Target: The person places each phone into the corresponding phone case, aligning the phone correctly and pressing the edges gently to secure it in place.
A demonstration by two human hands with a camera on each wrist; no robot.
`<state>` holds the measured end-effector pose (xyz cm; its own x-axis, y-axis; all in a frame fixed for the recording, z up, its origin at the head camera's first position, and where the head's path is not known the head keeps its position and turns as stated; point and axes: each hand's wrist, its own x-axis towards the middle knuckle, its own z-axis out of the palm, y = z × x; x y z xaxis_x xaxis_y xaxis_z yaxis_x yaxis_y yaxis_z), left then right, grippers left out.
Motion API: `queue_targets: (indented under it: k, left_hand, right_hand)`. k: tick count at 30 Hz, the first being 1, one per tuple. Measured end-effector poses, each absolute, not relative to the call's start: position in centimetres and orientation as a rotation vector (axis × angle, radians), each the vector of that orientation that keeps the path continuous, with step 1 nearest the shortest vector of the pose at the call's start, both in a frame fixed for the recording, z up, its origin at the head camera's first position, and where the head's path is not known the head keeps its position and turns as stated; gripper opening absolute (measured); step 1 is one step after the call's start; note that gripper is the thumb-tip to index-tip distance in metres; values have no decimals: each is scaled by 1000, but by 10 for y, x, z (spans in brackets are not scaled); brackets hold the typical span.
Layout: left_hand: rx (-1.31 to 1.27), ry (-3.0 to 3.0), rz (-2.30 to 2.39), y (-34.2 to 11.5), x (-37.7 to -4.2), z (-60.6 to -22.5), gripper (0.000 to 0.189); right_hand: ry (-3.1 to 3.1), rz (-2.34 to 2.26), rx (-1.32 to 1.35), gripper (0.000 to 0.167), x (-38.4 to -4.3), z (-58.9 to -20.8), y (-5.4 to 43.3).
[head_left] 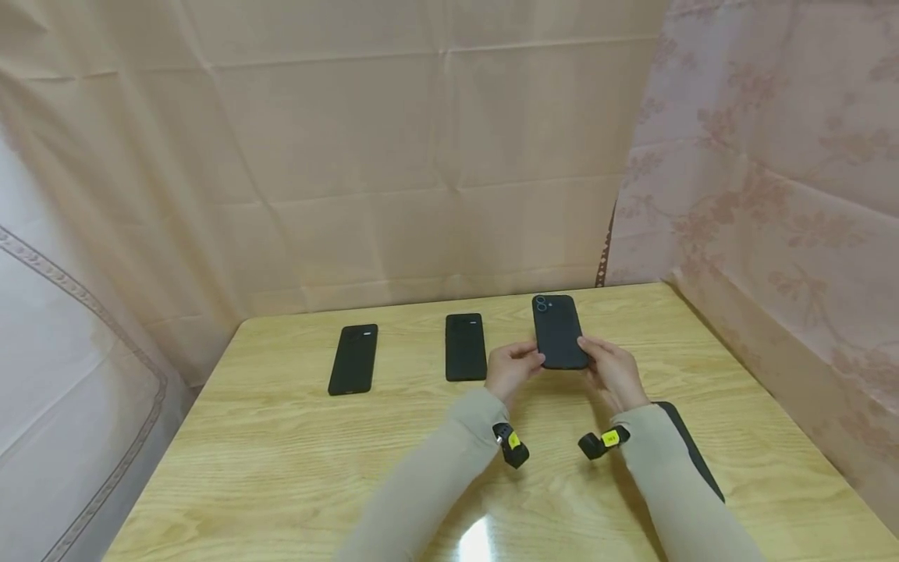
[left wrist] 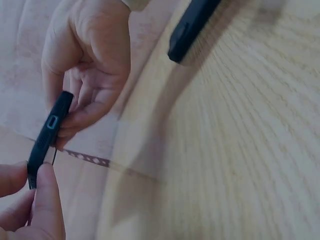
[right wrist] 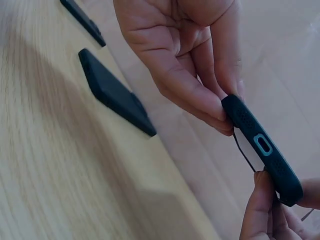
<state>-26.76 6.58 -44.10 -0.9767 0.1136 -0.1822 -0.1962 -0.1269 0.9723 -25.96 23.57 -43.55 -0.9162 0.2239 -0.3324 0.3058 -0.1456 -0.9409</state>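
Note:
A dark phone in a black case (head_left: 558, 332), its two-ring camera corner at the upper left, is held up over the table's far right part. My left hand (head_left: 511, 369) pinches its lower left corner; my right hand (head_left: 612, 370) pinches the lower right. From the left wrist, the phone's bottom edge (left wrist: 50, 132) shows a charging port, with the left fingers (left wrist: 47, 205) at one end and the right hand (left wrist: 90, 55) at the other. The same bottom edge (right wrist: 262, 150) faces the right wrist view, between the left hand (right wrist: 185, 55) and right fingers (right wrist: 260, 210).
Two more black phones lie flat on the wooden table (head_left: 281, 468): one phone (head_left: 353, 359) at the left, one phone (head_left: 466, 347) near the middle. A flat black object (head_left: 691, 449) is partly hidden under the right forearm. Curtains (head_left: 421, 156) hang around the back and sides.

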Motion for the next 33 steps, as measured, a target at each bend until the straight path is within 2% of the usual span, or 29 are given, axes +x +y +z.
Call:
queue_targets:
  k: [7, 17, 33]
  left_hand:
    - [-146, 1888, 2221, 70, -275, -455, 33]
    - [-206, 1866, 2147, 69, -279, -470, 32]
    - [-268, 1881, 2127, 72, -283, -477, 30]
  right_hand:
    - [1963, -2283, 660, 47, -266, -449, 237]
    - [1967, -2171, 563, 49, -269, -458, 238]
    - [2048, -2037, 619, 47, -271, -465, 238]
